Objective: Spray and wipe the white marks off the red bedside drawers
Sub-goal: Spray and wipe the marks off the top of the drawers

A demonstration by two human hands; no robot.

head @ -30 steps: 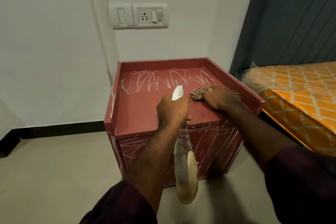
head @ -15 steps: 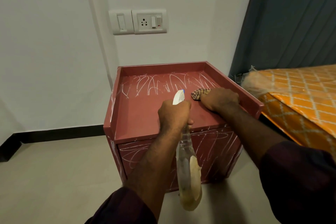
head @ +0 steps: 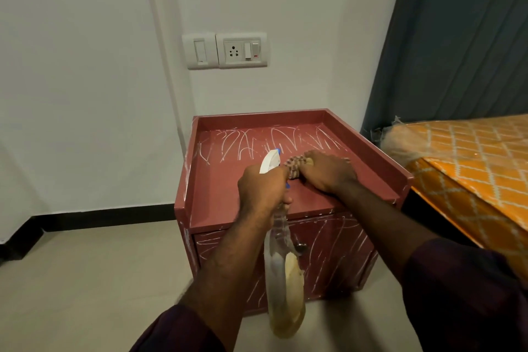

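The red bedside drawers (head: 217, 203) stand on the floor (head: 85, 280) against the white wall, just beside a bed (head: 471, 166) with an orange patterned cover. The top of the drawers has a raised edge at the back and at both sides. White marks (head: 274, 140) run in loops across the back part of this top, and more of them cover the drawer front (head: 328, 251) and the left edge. The front part of the top looks plain red.

The person leans over it with both arms in dark sleeves. The left hand (head: 261, 188) grips the neck of a spray bottle (head: 281, 280), with the fingers wrapped tight around it. The white spray head (head: 270, 161) points toward the back of the top, and the clear body hangs down in front of the drawer. The right hand (head: 325, 173) rests on the top near the middle. Its fingers are bent over a bunched checked cloth (head: 294, 166) and press it to the surface, close to the spray head.

On the wall above there is a switch and socket plate (head: 241, 50). A dark grey curtain (head: 457, 37) hangs behind the bed.
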